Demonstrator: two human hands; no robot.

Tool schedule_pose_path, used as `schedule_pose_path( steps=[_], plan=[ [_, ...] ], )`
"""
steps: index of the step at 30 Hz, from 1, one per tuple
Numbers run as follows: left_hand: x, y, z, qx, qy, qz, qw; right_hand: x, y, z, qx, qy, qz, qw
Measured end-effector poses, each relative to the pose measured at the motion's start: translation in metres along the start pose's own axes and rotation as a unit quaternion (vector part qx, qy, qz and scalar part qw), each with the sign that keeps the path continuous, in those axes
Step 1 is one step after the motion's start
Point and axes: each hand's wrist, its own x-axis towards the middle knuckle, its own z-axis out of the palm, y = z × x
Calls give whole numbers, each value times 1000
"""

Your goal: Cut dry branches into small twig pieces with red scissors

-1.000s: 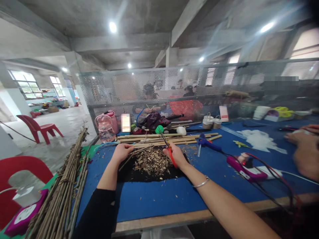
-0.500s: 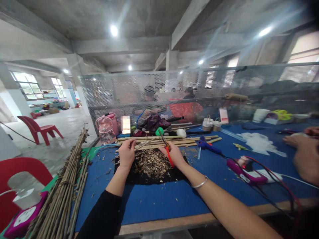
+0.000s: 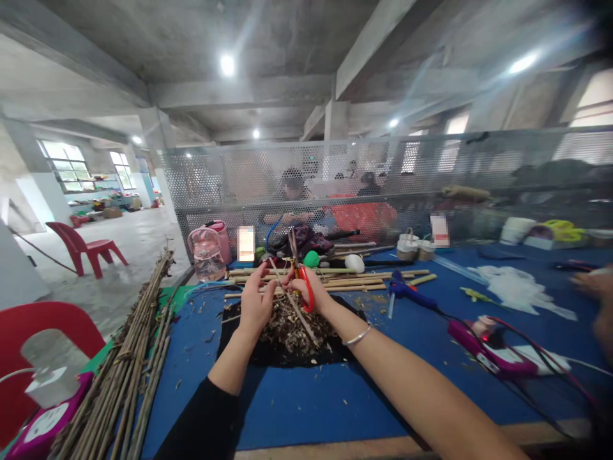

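Observation:
My right hand (image 3: 310, 289) is closed around scissors (image 3: 306, 299) with red-orange handles, the blades pointing up and away. A thin stick (image 3: 297, 310) slants between my hands, crossing by the right fingertips; its lower end lies over the chips. Just left of it is my left hand (image 3: 256, 301), thumb and fingers apart; whether they touch the stick I cannot tell. Below both hands, a heap of brown wood or stem chips (image 3: 292, 329) covers part of a black cloth (image 3: 256, 352). Several pale rods (image 3: 364, 281) lie behind the heap.
A bundle of long dry sticks (image 3: 127, 358) lies at the left edge of the blue tabletop (image 3: 297, 402). To the right are a blue glue gun (image 3: 409, 291), a purple power strip (image 3: 493, 351) with cables, and white plastic (image 3: 520, 287). A perforated metal screen (image 3: 230, 179) stands behind. A co-worker's hand (image 3: 594, 281) shows far right.
My hands have come closer together over the chips. The left fingers have spread from a pinch, and a stick now slants between the hands. The scissors have moved left, blades more upright.

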Motion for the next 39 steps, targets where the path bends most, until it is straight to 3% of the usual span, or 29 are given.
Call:
schedule_pose_path(
  steps=[3,5,9,13,15,18,21,23,26,29,31,33,36,39],
  plan=[
    [1,-6,3,-5,-62,-40,997,-1,-2,-8,51,-18,3,999],
    [-1,-6,9,-72,-107,-105,986,-2,-1,-9,79,-17,-11,997],
    [-3,-1,19,-243,-125,-242,931,-4,1,-5,96,-22,-31,995],
    [0,8,17,-311,-150,-277,897,-4,-5,-4,166,5,5,986],
    [2,11,13,-309,-157,-282,895,-2,-9,-8,214,29,33,976],
    [5,6,5,-255,-111,-290,916,1,-14,-19,261,60,57,962],
    [9,-10,-5,-87,-64,-301,948,-2,-16,-30,268,72,69,958],
    [9,-21,-13,81,-77,-278,954,-10,-14,-35,249,71,85,962],
    [5,-29,-19,256,-129,-257,923,-27,-4,-37,237,33,122,963],
    [1,-23,-18,337,-93,-193,917,-43,7,-36,244,-8,156,957],
    [0,-15,-12,316,-34,-97,943,-49,12,-33,253,-33,177,951],
    [0,-5,-4,231,-10,-25,972,-52,14,-31,260,-54,187,946],
    [-3,12,10,79,-54,-17,995,-53,12,-30,273,-76,175,943],
    [-9,29,18,10,-135,-8,991,-53,11,-32,294,-102,151,938]
  ],
)
